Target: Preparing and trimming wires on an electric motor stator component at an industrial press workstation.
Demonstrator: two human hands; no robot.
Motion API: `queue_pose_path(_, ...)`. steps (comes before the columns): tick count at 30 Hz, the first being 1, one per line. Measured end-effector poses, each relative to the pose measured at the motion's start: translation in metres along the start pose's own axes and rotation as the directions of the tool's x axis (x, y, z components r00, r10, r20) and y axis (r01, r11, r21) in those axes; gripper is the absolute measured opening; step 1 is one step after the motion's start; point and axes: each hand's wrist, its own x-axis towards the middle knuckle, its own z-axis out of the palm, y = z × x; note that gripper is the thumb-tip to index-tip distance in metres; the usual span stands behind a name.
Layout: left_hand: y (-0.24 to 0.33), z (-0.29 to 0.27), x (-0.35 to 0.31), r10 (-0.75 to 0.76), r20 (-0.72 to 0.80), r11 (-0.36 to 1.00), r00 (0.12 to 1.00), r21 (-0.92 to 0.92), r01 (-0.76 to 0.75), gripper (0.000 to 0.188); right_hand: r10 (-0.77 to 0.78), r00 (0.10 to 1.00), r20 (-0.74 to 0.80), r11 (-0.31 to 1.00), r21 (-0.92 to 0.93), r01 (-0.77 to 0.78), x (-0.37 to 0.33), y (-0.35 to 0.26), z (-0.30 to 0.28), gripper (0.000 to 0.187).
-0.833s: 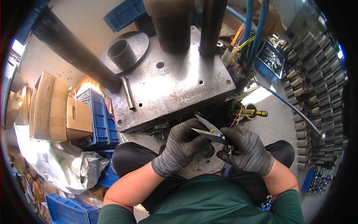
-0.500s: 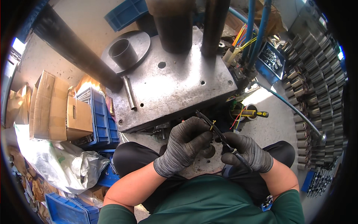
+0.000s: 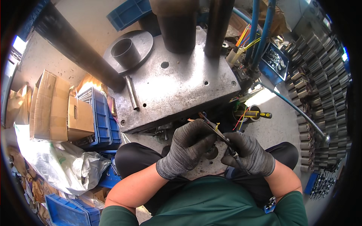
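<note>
A dark, slender, cable-like length point(image 3: 222, 136) slants between my two grey-gloved hands, in front of the metal block. Its kind is hard to make out; a small yellow tie-like bit point(image 3: 217, 126) sticks out near its upper end. My left hand point(image 3: 190, 147) is closed on the upper part, thumb and fingers pinching it. Further down and to the right, my right hand point(image 3: 249, 152) grips the lower part, its fingers curled round. Both hands are above my lap, and the gloves hide parts of the length.
Ahead stands a thick metal block point(image 3: 169, 83) bearing a short steel tube point(image 3: 132, 94) and a ring on a disc point(image 3: 125, 53). Cardboard boxes point(image 3: 52, 109) and blue crates point(image 3: 101, 116) are left. Stacked metal tubes point(image 3: 320, 94) and a yellow-handled tool point(image 3: 260, 114) are right.
The dark length has turned slightly in my hands, its upper part now showing a lighter face. My right hand has shifted a little left, fingers curling tighter; my left has hardly moved.
</note>
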Motion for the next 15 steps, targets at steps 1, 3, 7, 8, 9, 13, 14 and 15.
queue_pose_path(1,0.0,-0.003,0.0,0.108,0.044,0.982,0.993,0.152,-0.113,0.011,0.025,0.996,0.09,0.995,0.089,-0.033,0.0,-0.005,-0.005,0.057)
queue_pose_path(3,0.004,-0.003,-0.004,0.095,0.042,0.984,0.995,0.149,-0.101,0.011,0.038,0.982,0.184,0.982,0.175,-0.071,-0.001,-0.005,-0.008,0.057)
queue_pose_path(7,0.005,-0.006,-0.006,0.046,0.082,0.997,0.996,0.058,-0.051,0.01,-0.005,0.971,0.24,0.91,0.404,-0.095,-0.012,0.011,-0.004,0.056)
queue_pose_path(8,0.007,-0.006,-0.006,0.047,0.081,0.997,0.996,0.058,-0.052,0.01,0.059,0.96,0.274,0.851,0.489,-0.192,-0.014,0.013,-0.003,0.056)
queue_pose_path(9,0.009,-0.005,-0.007,0.016,0.083,1.0,0.996,0.019,-0.017,0.01,0.059,0.96,0.275,0.851,0.488,-0.192,-0.014,0.015,-0.003,0.056)
queue_pose_path(13,0.017,-0.007,-0.007,-0.056,0.11,0.997,0.992,-0.046,0.061,0.009,0.102,0.93,0.354,0.685,0.653,-0.323,-0.012,0.016,-0.001,0.058)
queue_pose_path(14,0.018,-0.008,-0.007,-0.056,0.111,0.997,0.992,-0.047,0.061,0.009,0.122,0.915,0.385,0.574,0.725,-0.382,-0.012,0.015,0.0,0.06)
queue_pose_path(15,0.019,-0.009,-0.007,-0.055,0.124,0.997,0.991,-0.048,0.061,0.009,0.123,0.915,0.384,0.574,0.724,-0.382,-0.012,0.021,-0.001,0.06)
